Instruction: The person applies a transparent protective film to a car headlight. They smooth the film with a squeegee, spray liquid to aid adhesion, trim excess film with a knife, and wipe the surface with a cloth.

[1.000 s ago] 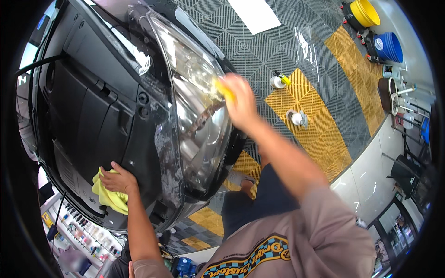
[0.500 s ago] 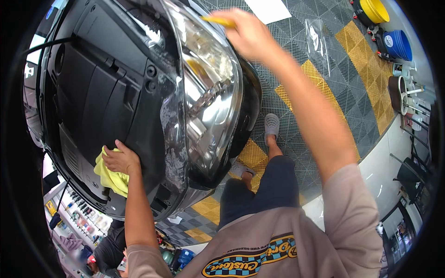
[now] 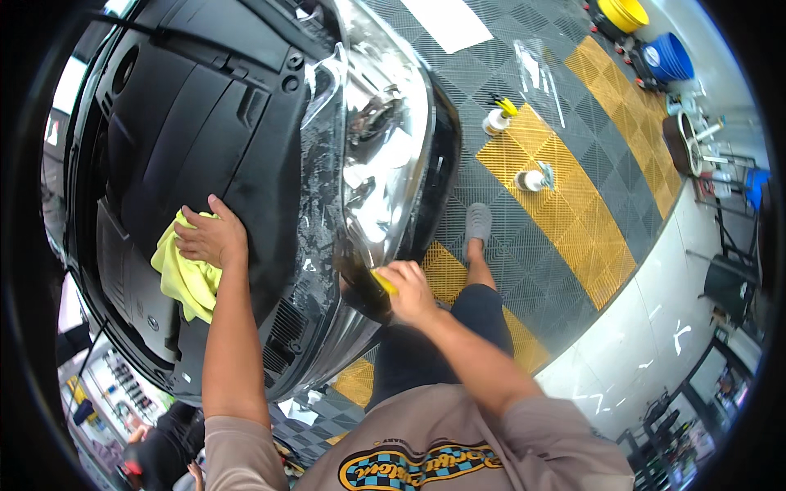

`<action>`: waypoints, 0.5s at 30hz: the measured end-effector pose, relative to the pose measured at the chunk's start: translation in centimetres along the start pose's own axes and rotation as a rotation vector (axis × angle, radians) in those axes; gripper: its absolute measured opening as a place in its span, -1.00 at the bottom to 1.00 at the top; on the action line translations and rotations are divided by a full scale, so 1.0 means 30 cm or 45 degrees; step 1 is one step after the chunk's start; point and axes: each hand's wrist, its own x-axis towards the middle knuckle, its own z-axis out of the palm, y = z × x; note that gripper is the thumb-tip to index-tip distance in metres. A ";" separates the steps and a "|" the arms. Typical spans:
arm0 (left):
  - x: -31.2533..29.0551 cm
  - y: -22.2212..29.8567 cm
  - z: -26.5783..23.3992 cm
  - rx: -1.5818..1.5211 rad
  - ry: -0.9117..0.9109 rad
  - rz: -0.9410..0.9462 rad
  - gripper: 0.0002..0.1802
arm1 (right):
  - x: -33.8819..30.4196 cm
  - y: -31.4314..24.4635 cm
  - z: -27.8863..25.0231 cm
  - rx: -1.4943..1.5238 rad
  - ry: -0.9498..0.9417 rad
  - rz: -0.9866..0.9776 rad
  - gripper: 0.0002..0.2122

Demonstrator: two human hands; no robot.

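My left hand (image 3: pixel 214 236) lies with fingers spread on a crumpled yellow-green cloth (image 3: pixel 187 282), over the black plastic cover (image 3: pixel 184 139) of a car's front end. My right hand (image 3: pixel 409 293) is closed round a small yellow squeegee (image 3: pixel 384 282). The squeegee is at the near lower end of the car's headlight (image 3: pixel 383 151); the hand hides part of it, and I cannot tell whether its edge touches the lens. Bright reflections cover the headlight. Wet-looking streaks and droplets mark the strip (image 3: pixel 319 213) beside it.
Two spray bottles (image 3: pixel 530 178) stand on the grey-and-yellow floor tiles (image 3: pixel 573 245). A white sheet (image 3: pixel 449 23) and clear film (image 3: pixel 536 74) lie farther off. Yellow (image 3: pixel 624 15) and blue (image 3: pixel 670 57) buckets line the right wall. Another person (image 3: pixel 168 446) is at lower left.
My right hand has swept from the headlight's far end down to its near end, squeegee still in it. The view has shifted; my left hand stays on the cloth.
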 end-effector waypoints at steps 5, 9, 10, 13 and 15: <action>0.000 -0.024 0.014 0.077 -0.023 -0.057 -0.22 | 0.463 0.060 -0.376 -0.196 0.370 -0.231 -0.58; -0.001 -0.013 0.035 0.160 0.062 -0.076 -0.23 | 0.928 0.039 -0.669 -0.150 0.252 -0.107 -0.59; 0.000 -0.010 0.044 0.113 0.061 -0.044 -0.24 | 0.969 0.052 -0.674 -0.098 0.263 -0.048 -0.59; -0.008 -0.038 0.056 0.150 0.063 0.005 -0.27 | 0.901 0.082 -0.496 -0.468 0.454 -0.175 -0.63; 0.005 -0.079 0.042 0.188 0.026 -0.017 -0.27 | 0.604 0.075 -0.287 -0.314 0.439 -0.266 -0.62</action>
